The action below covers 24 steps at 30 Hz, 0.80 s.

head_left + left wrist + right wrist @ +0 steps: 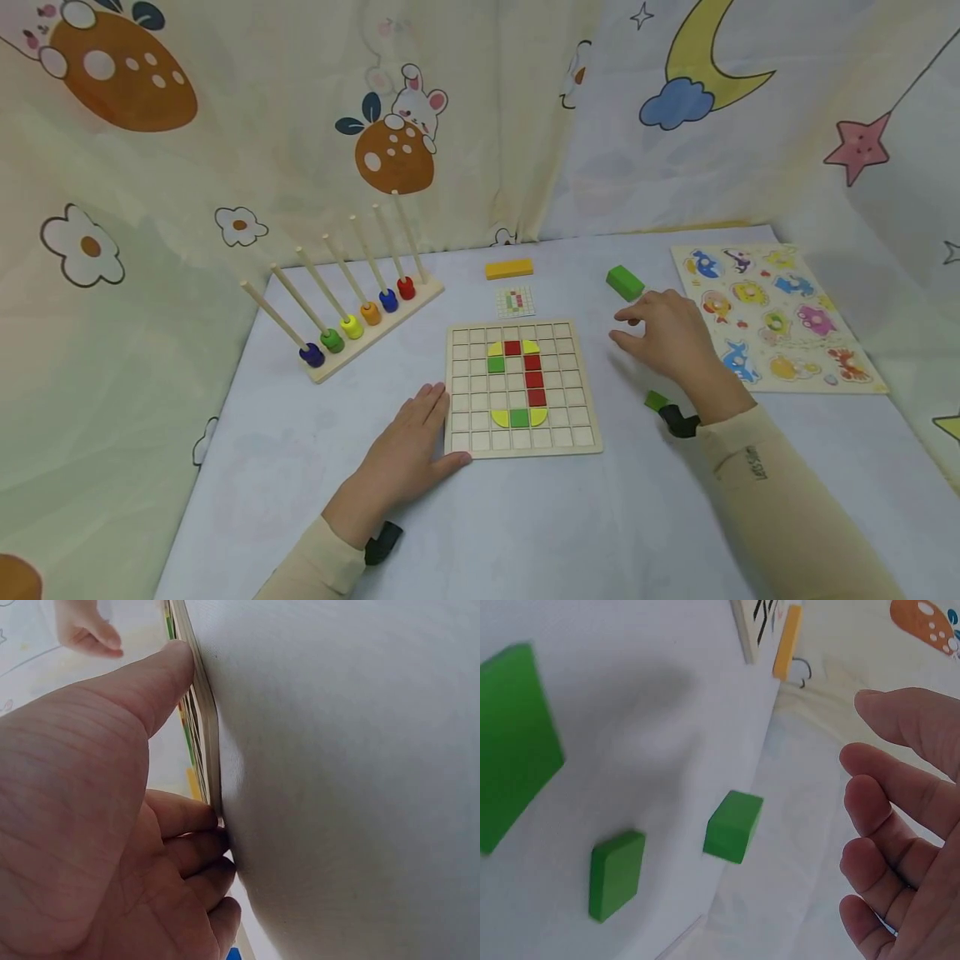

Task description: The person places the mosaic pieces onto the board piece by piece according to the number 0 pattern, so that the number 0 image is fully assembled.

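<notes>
My left hand (405, 450) lies at the lower left corner of a wooden grid board (581, 437), fingers along its left side and thumb at the front edge. In the left wrist view, thumb and fingertips touch the board's edge (213, 750). Red, green and yellow tiles form a ring-like figure on the grid, among them a red tile (534, 379). My right hand (667, 337) hovers right of the board, fingers loosely bent and holding nothing. Just beyond its fingertips lies a green block (625, 283). The right wrist view shows another green block (617, 876) and a larger-looking green piece (517, 742).
Behind the board lie a small pattern card (515, 302) and a yellow bar (509, 268). A wooden peg stand (333, 372) with coloured beads stands at the back left. An animal puzzle board (757, 333) lies to the right, partly beneath the right hand's view. Patterned cloth hangs behind the table.
</notes>
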{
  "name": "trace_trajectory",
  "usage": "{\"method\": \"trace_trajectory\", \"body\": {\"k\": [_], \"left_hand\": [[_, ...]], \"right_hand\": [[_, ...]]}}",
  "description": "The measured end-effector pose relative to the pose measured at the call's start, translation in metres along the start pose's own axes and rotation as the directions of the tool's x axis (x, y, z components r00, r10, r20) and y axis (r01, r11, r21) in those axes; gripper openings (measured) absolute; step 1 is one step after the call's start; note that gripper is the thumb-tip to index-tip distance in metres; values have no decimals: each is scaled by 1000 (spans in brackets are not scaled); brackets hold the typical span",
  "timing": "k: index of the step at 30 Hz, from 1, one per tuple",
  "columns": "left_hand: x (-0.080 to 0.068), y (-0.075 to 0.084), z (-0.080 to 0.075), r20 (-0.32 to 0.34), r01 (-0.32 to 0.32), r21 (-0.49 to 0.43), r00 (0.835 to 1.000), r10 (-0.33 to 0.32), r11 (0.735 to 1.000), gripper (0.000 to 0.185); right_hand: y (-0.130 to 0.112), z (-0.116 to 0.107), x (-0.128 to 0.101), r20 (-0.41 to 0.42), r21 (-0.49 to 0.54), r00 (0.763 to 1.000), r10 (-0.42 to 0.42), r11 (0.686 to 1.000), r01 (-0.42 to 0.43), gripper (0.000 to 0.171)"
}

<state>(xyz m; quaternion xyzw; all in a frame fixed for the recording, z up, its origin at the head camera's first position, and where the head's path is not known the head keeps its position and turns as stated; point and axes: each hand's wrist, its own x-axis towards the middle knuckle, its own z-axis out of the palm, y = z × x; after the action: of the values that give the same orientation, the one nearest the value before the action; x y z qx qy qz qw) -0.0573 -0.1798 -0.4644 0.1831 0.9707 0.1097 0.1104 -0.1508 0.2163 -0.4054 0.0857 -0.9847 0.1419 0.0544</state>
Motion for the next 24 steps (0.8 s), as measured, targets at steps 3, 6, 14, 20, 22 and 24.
{"method": "trace_trajectory", "body": {"k": [3,6,14,20,22,24], "left_hand": [[0,0,0,2,-2,-1,1000,2,1000,103],[0,-1,0,2,-4,0,1000,4,1000,103],[1,-1,2,8,-3,0,1000,3,1000,104],[1,-1,1,1,-8,-6,1000,8,1000,104],[0,-1,1,-3,-15,-17,1000,15,1000,103],[-1,-1,0,-7,-19,-31,1000,19,999,103]], "right_hand": [[7,-1,-3,11,-8,999,30,1000,-30,33],[14,-2,-8,8,-16,999,49,999,-49,34],[33,1,-21,29,-32,996,88,996,-87,36],[43,2,-26,61,-41,990,125,992,-123,40],[45,3,-27,86,-45,987,137,990,-133,41],[47,3,-29,121,-48,980,158,987,-153,43]]}}
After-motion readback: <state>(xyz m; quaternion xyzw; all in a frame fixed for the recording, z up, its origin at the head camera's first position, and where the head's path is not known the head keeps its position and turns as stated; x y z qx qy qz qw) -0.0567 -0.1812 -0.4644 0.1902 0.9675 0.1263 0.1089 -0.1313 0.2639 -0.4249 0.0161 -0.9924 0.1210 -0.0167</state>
